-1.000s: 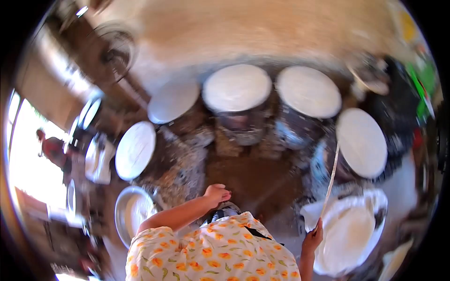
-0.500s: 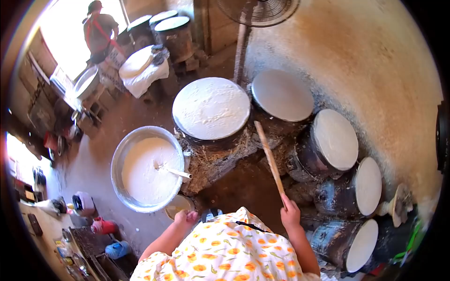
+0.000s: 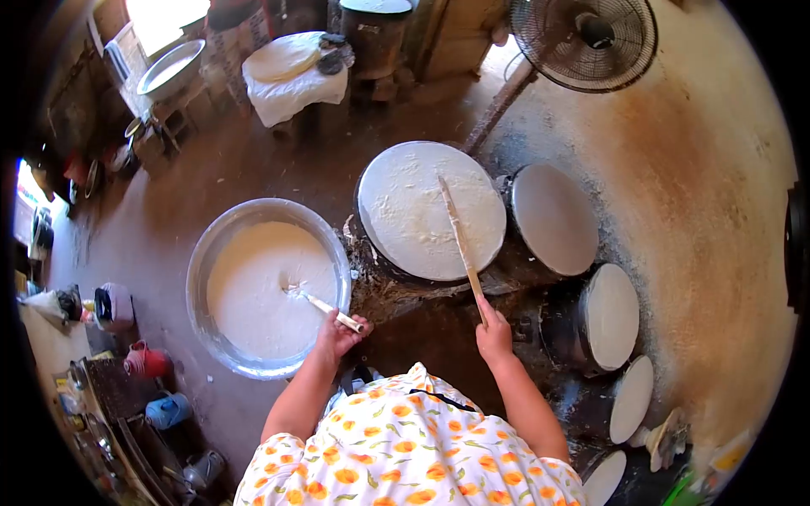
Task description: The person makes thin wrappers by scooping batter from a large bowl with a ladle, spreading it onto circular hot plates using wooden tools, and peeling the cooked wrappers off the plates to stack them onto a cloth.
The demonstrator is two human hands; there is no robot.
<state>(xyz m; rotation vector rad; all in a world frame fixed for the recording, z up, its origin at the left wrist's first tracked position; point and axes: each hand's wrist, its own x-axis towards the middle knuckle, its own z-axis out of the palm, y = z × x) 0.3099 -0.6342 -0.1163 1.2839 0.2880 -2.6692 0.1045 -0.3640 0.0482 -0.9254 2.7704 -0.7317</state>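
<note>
My right hand (image 3: 494,333) is wrapped round the lower end of a long flat wooden stick (image 3: 457,228). The stick's far end lies over a round griddle (image 3: 422,202) coated with lumpy white batter. At the rim of a large metal basin (image 3: 198,291), my left hand (image 3: 342,331) has its fingers around the end of a pale handle (image 3: 333,313). That handle slants down into white liquid batter (image 3: 266,291), and what is at its sunken end is hidden.
A bare grey griddle (image 3: 554,219) stands right of the coated one, with further white-topped griddles (image 3: 612,316) curving down the right. A standing fan (image 3: 584,42) is at the upper right. Behind are a cloth-covered stand (image 3: 295,88) and another basin (image 3: 171,72). Jugs (image 3: 169,410) lie lower left.
The view has swung left toward the basin. My left hand has moved to the pale handle and closed on it. The stick in my right hand has come over the lumpy coated griddle.
</note>
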